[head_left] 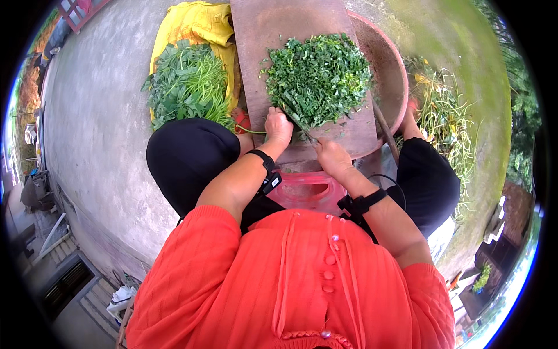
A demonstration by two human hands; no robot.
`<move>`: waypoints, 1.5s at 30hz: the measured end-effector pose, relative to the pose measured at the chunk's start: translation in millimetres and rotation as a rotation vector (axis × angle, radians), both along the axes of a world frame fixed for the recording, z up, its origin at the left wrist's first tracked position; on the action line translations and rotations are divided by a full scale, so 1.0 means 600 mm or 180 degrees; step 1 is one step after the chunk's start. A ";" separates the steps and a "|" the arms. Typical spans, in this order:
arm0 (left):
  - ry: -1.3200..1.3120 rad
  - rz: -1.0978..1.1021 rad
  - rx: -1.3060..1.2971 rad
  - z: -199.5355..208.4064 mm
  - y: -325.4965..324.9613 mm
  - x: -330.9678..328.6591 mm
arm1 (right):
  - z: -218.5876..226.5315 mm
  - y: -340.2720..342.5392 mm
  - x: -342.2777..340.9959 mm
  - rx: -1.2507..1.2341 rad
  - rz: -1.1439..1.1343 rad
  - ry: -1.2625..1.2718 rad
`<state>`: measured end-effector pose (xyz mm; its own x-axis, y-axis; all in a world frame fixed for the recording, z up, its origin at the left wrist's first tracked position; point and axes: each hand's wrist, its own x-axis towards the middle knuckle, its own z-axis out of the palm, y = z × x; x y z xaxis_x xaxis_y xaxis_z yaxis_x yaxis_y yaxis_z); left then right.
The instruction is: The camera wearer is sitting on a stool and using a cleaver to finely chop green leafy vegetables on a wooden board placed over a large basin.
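Observation:
A heap of chopped leafy greens (319,75) covers the middle of a wooden board (258,70) in front of me. My left hand (279,126) is closed on greens at the heap's near left edge, with a stem trailing out to its left. The fingers hide most of what they hold. In my right hand (333,157) is the handle of a knife (303,129). Its blade points up and left, close to my left fingers, and partly lies against the chopped greens.
Whole leafy greens (189,87) lie on a yellow sack (200,20) left of the board. Under its right side stands a wide reddish basin (392,75). Pulled stalks (444,116) litter the ground at the right. A pink plastic stool (308,186) shows between my legs.

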<state>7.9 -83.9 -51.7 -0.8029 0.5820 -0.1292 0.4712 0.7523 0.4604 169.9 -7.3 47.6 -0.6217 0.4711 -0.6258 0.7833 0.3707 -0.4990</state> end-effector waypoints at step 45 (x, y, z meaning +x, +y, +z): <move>-0.1042 0.1439 0.0467 0.025 0.176 -0.115 | 0.079 0.171 0.105 0.0602 -0.0828 0.0317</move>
